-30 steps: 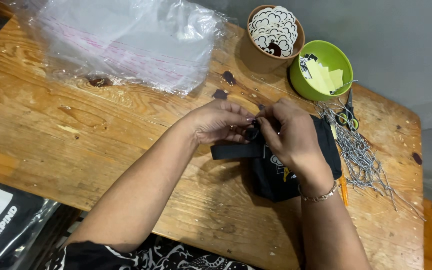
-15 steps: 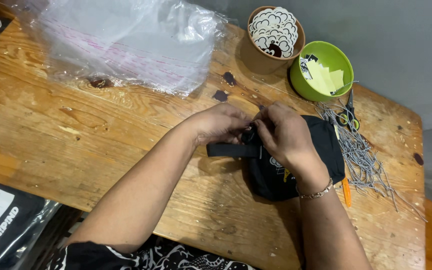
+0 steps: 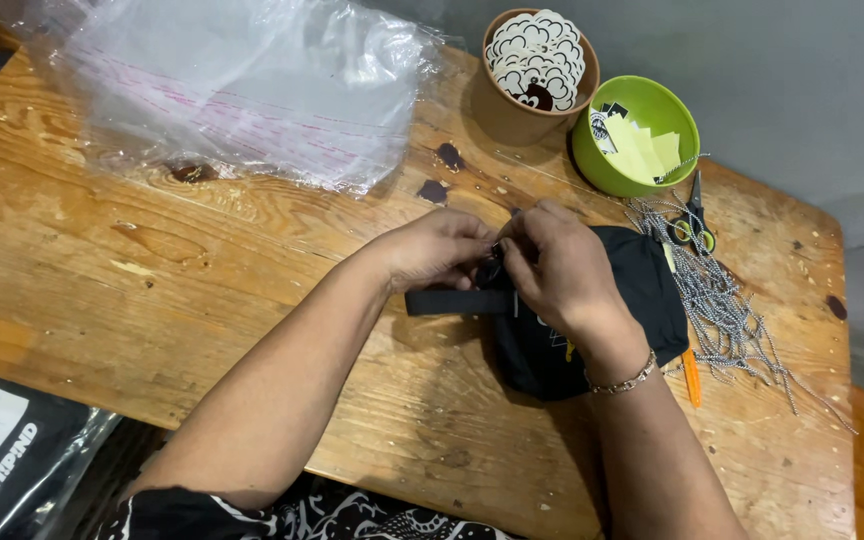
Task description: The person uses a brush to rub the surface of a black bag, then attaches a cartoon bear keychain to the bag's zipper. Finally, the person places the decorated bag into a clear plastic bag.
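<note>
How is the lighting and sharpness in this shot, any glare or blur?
Head view: even, soft light; glare on the clear crinkled plastic bags; faint shadow beneath the left hand and right hand on the wooden table; sharp throughout.

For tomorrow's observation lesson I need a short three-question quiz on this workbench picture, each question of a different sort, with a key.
1. True or false: both hands work at the black pouch on the wooden table.
2. What fills the brown cup? A) white cloud-shaped tags B) grey cords C) scissors
3. Fill in: the heap of clear plastic bags lies on the person's ____ side of the table.

Key:
1. True. The left hand and right hand meet at its top edge, by the black strap.
2. A. The grey cords lie loose on the table, below the green bowl.
3. Left.
</note>
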